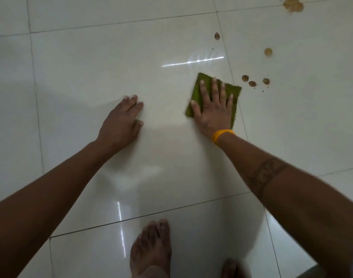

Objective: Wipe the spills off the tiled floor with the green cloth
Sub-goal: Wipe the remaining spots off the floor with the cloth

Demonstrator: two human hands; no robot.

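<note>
right hand flat, fingers spread on the cloth, nearest spills just up-right of it, left hand open on the floor

A wide stretch of glossy tiled floor lies bare ahead and to the left of the left hand, which rests flat on the tile, and bare tile also separates it from the right hand, pressed flat on the green cloth. Just right of the cloth sits a cluster of small brown spills, with more drops and a larger splatter farther off toward the upper right. Behind the hands, a bare foot stands on the tile.
</note>
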